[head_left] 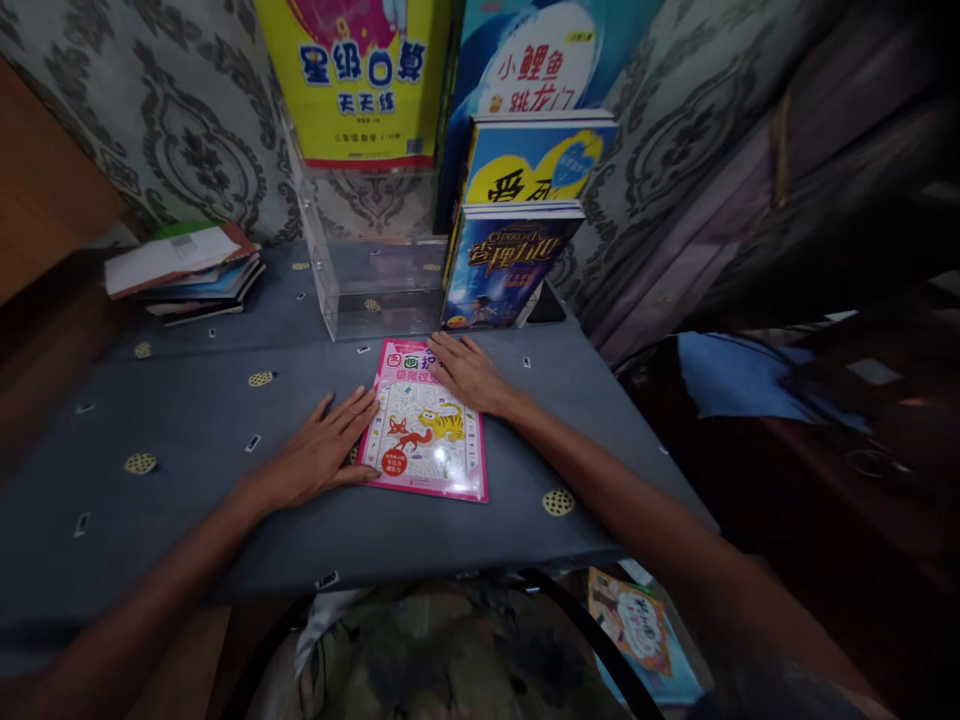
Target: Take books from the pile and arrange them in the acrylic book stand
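Note:
A pink-bordered picture book [427, 450] lies flat on the table, its cover showing a red fox and a yellow tiger. My left hand [322, 445] rests at the book's left edge with fingers stretched out, the fingertips and thumb touching the cover. Across the upper right corner of the book lies my right hand [469, 372], flat with its fingers extended and covering part of the title. Neither hand grips the book.
Behind the book stands a clear acrylic rack [330, 300] holding a yellow workbook [367, 120], a blue book [510, 265] and others. A stack of books [187, 270] lies at the left on the grey tablecloth [195, 400]. More books [645, 635] sit below the table's front edge.

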The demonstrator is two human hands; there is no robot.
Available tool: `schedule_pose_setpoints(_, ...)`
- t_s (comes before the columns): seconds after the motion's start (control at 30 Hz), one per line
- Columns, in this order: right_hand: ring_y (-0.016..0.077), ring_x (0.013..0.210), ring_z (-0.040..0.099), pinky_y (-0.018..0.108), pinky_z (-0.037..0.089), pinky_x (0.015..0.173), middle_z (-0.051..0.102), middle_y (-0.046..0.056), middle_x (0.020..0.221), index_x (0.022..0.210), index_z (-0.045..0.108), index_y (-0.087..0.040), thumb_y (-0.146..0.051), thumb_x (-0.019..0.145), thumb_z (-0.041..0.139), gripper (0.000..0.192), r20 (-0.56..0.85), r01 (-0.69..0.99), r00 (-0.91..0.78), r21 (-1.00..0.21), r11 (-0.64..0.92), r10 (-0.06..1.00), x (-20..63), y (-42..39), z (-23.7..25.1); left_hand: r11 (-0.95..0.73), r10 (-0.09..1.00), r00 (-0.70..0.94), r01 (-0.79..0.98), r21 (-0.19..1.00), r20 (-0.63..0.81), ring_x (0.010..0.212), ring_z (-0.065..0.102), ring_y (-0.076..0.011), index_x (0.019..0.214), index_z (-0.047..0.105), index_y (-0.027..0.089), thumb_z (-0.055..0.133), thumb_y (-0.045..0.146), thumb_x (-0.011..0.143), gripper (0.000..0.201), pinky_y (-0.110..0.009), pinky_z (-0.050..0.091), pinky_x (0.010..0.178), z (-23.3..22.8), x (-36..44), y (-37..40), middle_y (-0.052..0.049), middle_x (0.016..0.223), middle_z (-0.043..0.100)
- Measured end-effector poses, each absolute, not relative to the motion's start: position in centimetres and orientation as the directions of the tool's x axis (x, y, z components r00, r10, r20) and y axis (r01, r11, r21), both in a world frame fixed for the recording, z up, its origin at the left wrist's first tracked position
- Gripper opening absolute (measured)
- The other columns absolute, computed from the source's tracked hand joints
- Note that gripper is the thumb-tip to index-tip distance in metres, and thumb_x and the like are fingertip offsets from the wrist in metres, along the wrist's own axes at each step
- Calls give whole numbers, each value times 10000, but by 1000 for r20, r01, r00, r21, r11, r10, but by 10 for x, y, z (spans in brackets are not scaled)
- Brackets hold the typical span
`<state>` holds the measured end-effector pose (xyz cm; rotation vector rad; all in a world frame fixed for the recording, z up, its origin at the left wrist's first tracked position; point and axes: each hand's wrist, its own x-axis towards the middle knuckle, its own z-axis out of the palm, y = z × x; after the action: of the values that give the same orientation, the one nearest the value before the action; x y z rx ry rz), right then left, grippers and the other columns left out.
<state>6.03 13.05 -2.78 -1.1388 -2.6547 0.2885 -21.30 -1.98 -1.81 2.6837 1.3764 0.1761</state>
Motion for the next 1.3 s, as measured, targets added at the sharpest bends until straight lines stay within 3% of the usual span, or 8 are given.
schedule_pose_setpoints(0.23,280,1491,371,524,282,1232,402,174,1600,1504,447,-96,-345,1044,310,540,147,765,-567,-271,584,810,97,119,-31,-586,809,585,797,145,53,1549,212,-318,1628,112,205,376,674,977,845,-563,225,1230,-14,-210,-19,-163,1654,266)
schedule_pose_setpoints(0.47,338,1378,473,507,406,1128,510,187,1519,1454,518,-70,-314,1035,357,510,190,809,-525,-190,556,829,90,111,-23,-577,816,571,814,67,87,1537,256,-309,1581,305,152,332,723,961,844,-534,231,1232,-17,-197,-20,-179,1616,359)
schedule_pose_setpoints(0.63,331,1343,488,488,432,1096,546,181,1483,1439,530,-74,-293,1033,396,480,179,816,-543,-119,566,820,77,103,-17,-555,830,555,832,-9,57,1515,305,-327,1542,389,130,274,742,960,853,-543,236,1219,-17,-198,-32,-195,1590,398)
schedule_pose_setpoints(0.87,317,1355,469,482,424,1101,530,184,1494,1432,532,-88,-273,1040,413,450,175,761,-614,-125,636,769,33,104,-16,-437,894,443,895,-82,64,1465,395,-341,1492,476,112,227,767,947,887,-561,286,1187,-24,-220,-61,-205,1577,412)
schedule_pose_setpoints(1.1,300,1320,491,472,435,1084,566,185,1447,1362,575,-99,-260,1041,432,387,213,689,-670,-178,703,711,-20,109,-14,-303,949,309,949,-86,64,1428,453,-341,1450,528,134,314,712,971,781,-575,386,1124,-13,-252,-70,-194,1517,503)
schedule_pose_setpoints(1.3,287,1340,484,471,426,1096,547,185,1471,1386,562,-98,-212,1028,449,393,206,644,-686,-274,714,698,-19,119,-20,-236,965,246,966,-108,96,1371,519,-335,1217,664,160,419,475,1030,442,-565,431,1086,6,-231,-55,-188,1388,625)
